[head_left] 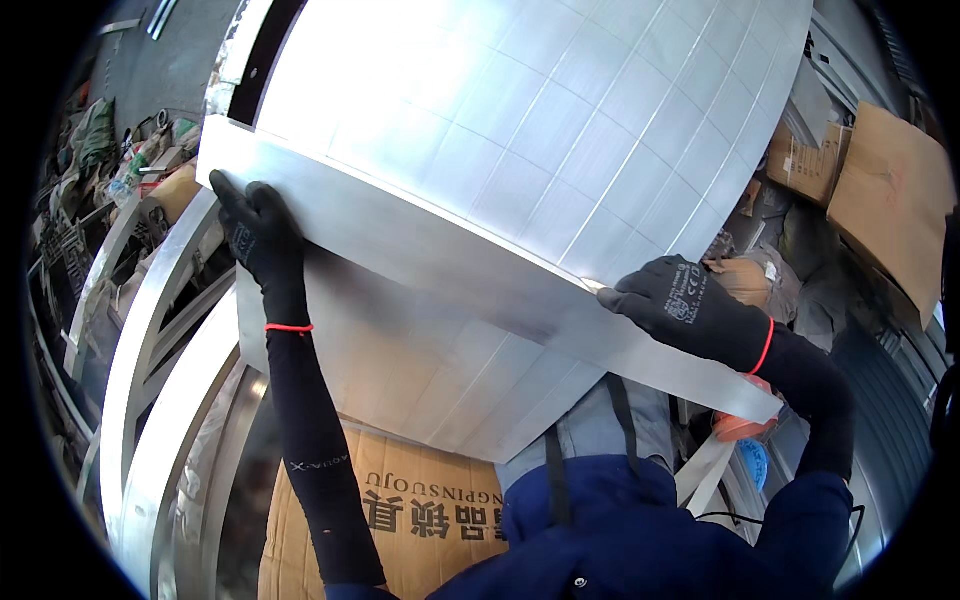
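Observation:
A long flat silvery metal bar [420, 230] lies slantwise across a large bright metal sheet [400, 90] scored with crossing lines. My left hand [262, 240], in a black glove with a red cuff edge, presses on the bar near its left end, fingers apart and stretched out. My right hand [690, 308], gloved the same way, is closed at the bar's far edge, towards its right end. From its fingertips pokes a small pale pointed tool [592, 285], its tip at the sheet beside the bar. The rest of that tool is hidden in the glove.
Curved metal frames [150, 330] stand at the left, before a heap of scrap and bags [110, 160]. A cardboard box [400, 510] sits beneath the sheet's near edge. More cardboard [890, 200] leans at the right, above dark ribbed panels [880, 410]. An orange object [740, 420] is near the bar's right end.

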